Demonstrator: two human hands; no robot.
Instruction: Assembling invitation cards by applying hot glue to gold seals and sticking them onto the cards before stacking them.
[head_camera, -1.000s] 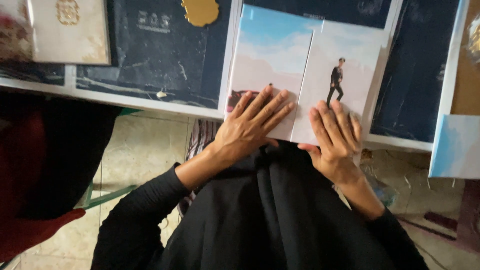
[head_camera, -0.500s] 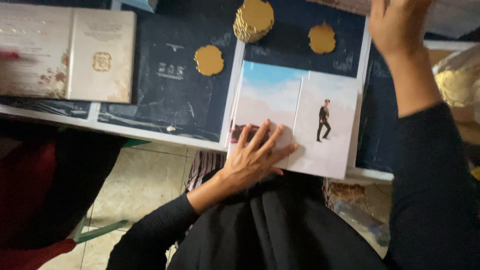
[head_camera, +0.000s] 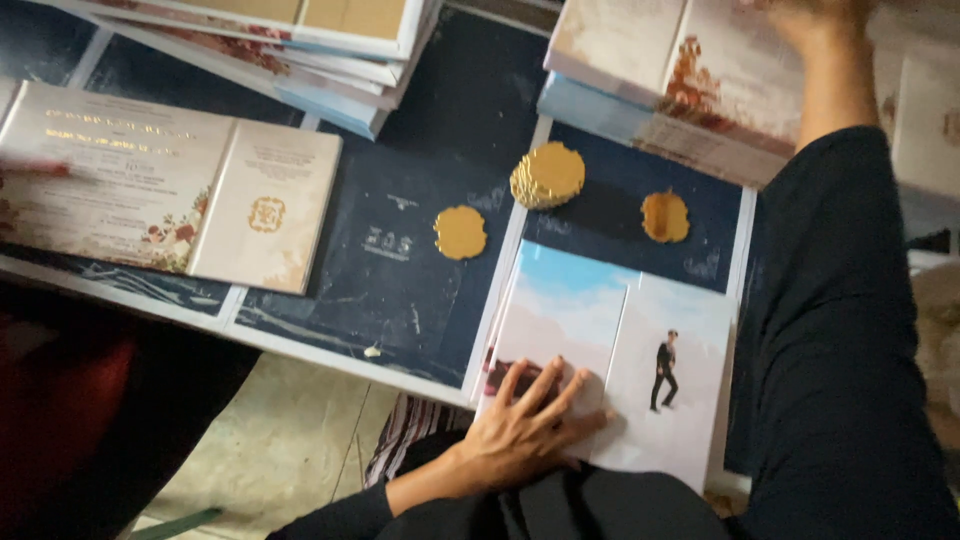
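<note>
— From the head view, where's the folded card (head_camera: 615, 365)?

— On the dark board (head_camera: 400, 270), long axis left to right, the walking figure upright, head away from the person. The left hand (head_camera: 525, 425) lies flat on its near-left flap, fingers spread, gripping nothing.

— The right hand (head_camera: 815, 15)?

— At the card stack (head_camera: 680, 85) up top; grip cut off, can't tell.

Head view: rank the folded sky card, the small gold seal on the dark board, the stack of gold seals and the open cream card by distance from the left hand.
From the left hand:
1. Folded sky card, directly under the hand.
2. Small gold seal, above, slightly left, on the dark board.
3. Stack of gold seals, farther up.
4. Open cream card, far left.
</note>
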